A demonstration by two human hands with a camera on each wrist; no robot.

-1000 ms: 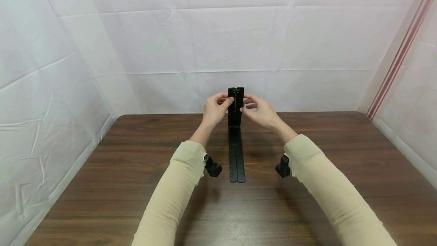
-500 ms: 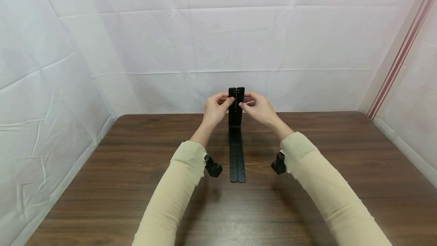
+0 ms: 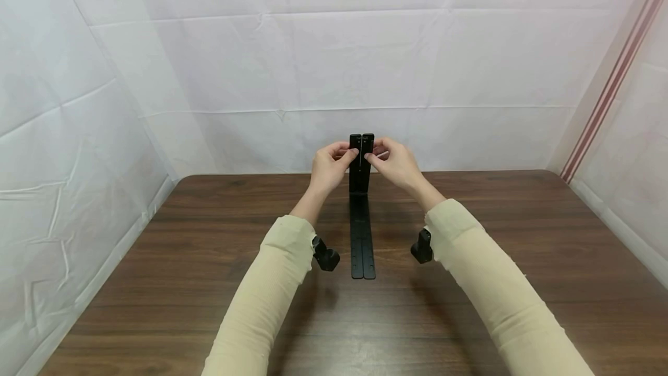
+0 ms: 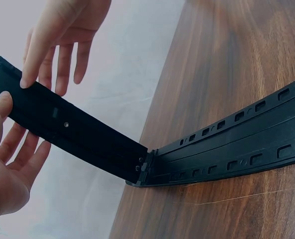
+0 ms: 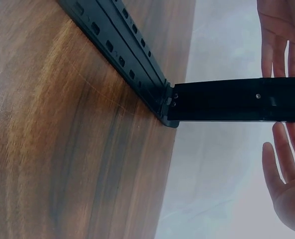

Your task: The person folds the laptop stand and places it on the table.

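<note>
A black hinged stand has a slotted base (image 3: 362, 242) lying flat on the wooden table and an upright panel (image 3: 361, 161) rising at its far end. My left hand (image 3: 334, 162) pinches the panel's left edge near the top, thumb in front. My right hand (image 3: 391, 161) pinches the right edge at the same height. In the left wrist view my left thumb (image 4: 3, 99) lies on the panel (image 4: 72, 132), with my right hand's fingertip (image 4: 25, 82) on its other edge. The right wrist view shows the panel (image 5: 227, 99) between both hands' extended fingers (image 5: 279, 149).
The dark wooden table (image 3: 156, 283) is enclosed by white sheet walls (image 3: 313, 62) at the left, back and right. Black wrist cameras (image 3: 326, 257) hang under both sleeves beside the base. The hinge (image 4: 143, 169) sits close to the table's far edge.
My right hand has moved in from just beside the panel and now pinches its edge. The right forearm has shifted slightly left. The left hand and the stand have stayed put.
</note>
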